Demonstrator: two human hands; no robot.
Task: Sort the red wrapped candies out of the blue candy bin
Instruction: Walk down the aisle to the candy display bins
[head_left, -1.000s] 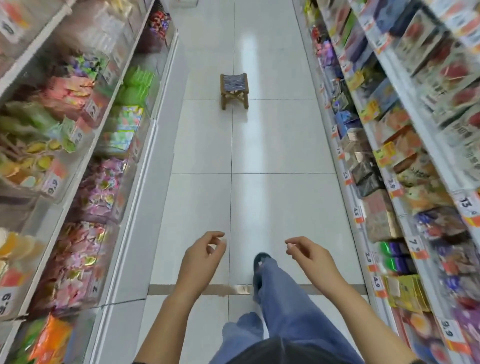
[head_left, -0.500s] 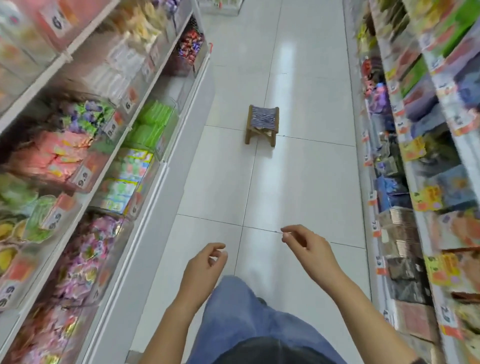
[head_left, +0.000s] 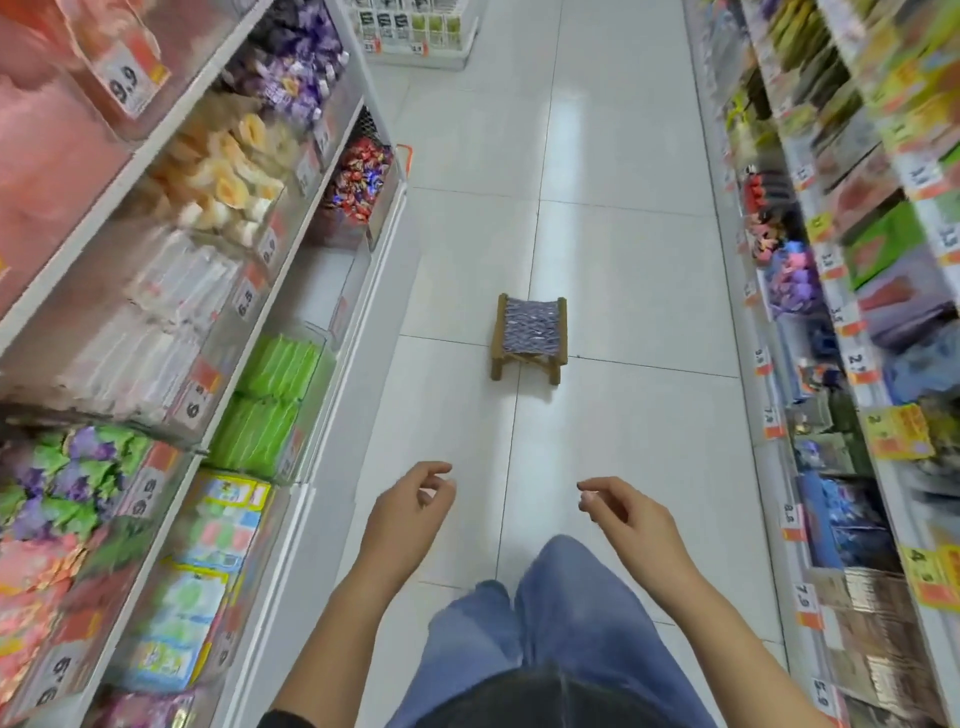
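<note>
A clear bin of mixed red and blue wrapped candies (head_left: 358, 179) sits far ahead at the end of the lower left shelf. My left hand (head_left: 410, 512) and my right hand (head_left: 631, 514) hang in front of me over the aisle floor, fingers loosely curled, holding nothing. Both hands are well short of that bin. My legs in blue jeans (head_left: 550, 623) show below the hands.
A small wooden stool with a woven seat (head_left: 530, 335) stands mid-aisle ahead. Left shelves (head_left: 332, 395) hold clear bins of green, purple, pink and yellow sweets. Right shelves (head_left: 779, 364) carry packaged goods with price tags. White tiled floor (head_left: 613, 260) runs between them.
I have walked forward down the aisle; the stool and the red and blue candy bin look closer. Both hands stay loosely curled and hold nothing.
</note>
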